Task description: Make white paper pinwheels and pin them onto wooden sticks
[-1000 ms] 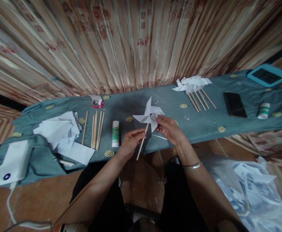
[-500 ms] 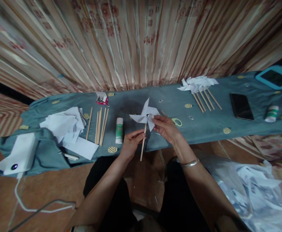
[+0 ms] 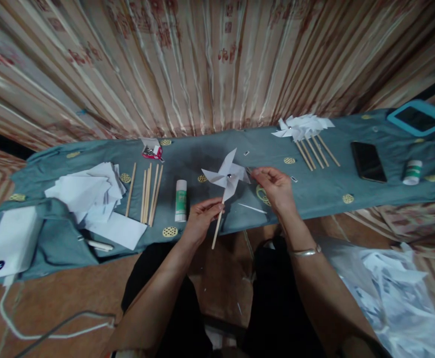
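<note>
A white paper pinwheel (image 3: 232,186) on a wooden stick stands in front of me, a shiny pin at its centre. My left hand (image 3: 203,219) is closed round the stick just below the blades. To the right, my right hand (image 3: 275,186) pinches the scissors (image 3: 262,195) near their blades; their yellow-green handle shows below the fingers and the rest is mostly hidden. Its fingertips are close to the right blade of the pinwheel. A thin white paper strip (image 3: 252,208) lies below, between the hands. A glue stick (image 3: 181,201) stands left of my left hand.
Loose wooden sticks (image 3: 150,196), a paper stack (image 3: 86,191) and a small box of pins (image 3: 152,149) lie left. Finished pinwheels (image 3: 304,130), a phone (image 3: 369,161), another glue stick (image 3: 413,172) and a blue-framed tablet (image 3: 420,118) are right. A plastic bag (image 3: 392,293) sits below.
My right hand has left the pinwheel's blade and moved right onto the scissors, whose handle has shifted slightly. My left hand still holds the stick; the pinwheel's blades have turned.
</note>
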Motion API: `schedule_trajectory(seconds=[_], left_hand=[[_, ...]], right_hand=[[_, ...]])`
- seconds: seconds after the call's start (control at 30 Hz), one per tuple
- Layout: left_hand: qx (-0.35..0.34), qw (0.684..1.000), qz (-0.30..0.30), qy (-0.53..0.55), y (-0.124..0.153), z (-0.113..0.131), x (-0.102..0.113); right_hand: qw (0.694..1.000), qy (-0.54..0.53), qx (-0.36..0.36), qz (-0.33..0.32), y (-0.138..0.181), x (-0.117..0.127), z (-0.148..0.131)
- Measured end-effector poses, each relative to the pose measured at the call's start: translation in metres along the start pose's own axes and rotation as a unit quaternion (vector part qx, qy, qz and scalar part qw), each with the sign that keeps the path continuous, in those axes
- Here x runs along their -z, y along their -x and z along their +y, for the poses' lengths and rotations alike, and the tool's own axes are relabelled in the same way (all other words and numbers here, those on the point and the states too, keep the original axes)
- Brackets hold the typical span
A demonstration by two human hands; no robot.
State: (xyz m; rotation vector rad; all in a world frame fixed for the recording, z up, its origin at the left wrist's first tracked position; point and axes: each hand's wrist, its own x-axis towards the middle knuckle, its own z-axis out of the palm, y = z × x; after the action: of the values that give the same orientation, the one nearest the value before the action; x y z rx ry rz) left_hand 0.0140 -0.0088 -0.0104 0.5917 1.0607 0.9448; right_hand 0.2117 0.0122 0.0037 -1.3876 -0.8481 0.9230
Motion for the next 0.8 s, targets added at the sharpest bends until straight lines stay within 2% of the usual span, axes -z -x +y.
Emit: schedule_trajectory(seconds=[0.07,0.2,0.43,0.8], left_hand=[[0.004,1.0,-0.009,-0.008,-0.001,0.001,0.001],[-0.002,1.0,-0.023,-0.013,-0.005,0.001,0.001],[-0.008,1.0,-0.018,0.0,-0.01,0.001,-0.002],[-0.016,1.0,-0.018,-0.009,-0.013,0.002,-0.002]], right_hand=[[1.0,0.01,0.007,-0.011,-0.002,0.0,0.003],[0.997,0.006,-0.04,-0.066,0.0,-0.003,0.007],[0.995,-0.03,-0.078,-0.053,0.005,-0.006,0.001],[0.985,-0.036,-0.115,-0.123,0.016,-0.013,-0.001]])
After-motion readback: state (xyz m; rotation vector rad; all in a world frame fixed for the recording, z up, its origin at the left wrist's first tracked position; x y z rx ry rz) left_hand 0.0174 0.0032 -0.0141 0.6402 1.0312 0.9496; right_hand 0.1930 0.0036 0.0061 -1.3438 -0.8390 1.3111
